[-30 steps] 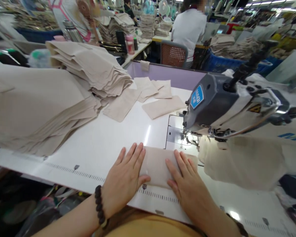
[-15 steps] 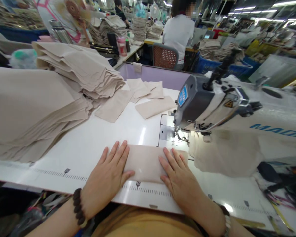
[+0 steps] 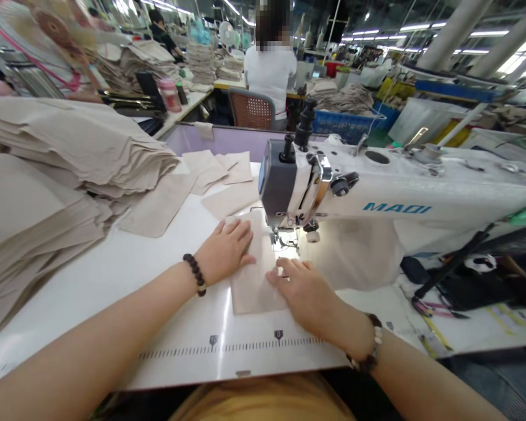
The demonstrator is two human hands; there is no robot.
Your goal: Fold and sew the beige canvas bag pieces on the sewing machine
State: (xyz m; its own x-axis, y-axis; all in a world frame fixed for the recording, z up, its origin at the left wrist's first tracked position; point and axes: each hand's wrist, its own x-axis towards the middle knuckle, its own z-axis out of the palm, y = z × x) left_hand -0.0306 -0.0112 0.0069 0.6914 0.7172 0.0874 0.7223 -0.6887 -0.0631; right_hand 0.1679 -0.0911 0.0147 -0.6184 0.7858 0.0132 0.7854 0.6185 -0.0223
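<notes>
A beige rectangular fabric piece (image 3: 256, 292) lies on the white sewing table with its long side pointing away from me, its right edge beside the needle area. My left hand (image 3: 228, 248) rests flat on its left side, fingers stretched and slightly apart. At the right edge, just in front of the presser foot (image 3: 287, 240), my right hand (image 3: 304, 295) has its thumb and bent forefinger closed on the fabric. The sewing machine (image 3: 377, 187) stands over the table, its lamp lighting the needle area. Another thin beige cloth (image 3: 355, 251) lies under the machine arm.
Stacks of beige fabric (image 3: 70, 146) fill the table's left side. Several loose pieces (image 3: 228, 196) lie behind my left hand. Scissors (image 3: 438, 310) are at the right. Beyond the purple divider (image 3: 236, 143), a person in white (image 3: 269, 76) sits on a brown chair (image 3: 252, 110).
The fabric piece has turned from lying crosswise to lengthwise and moved up beside the needle. Both hands moved forward with it; my right fingers have bent in. The view has shifted right.
</notes>
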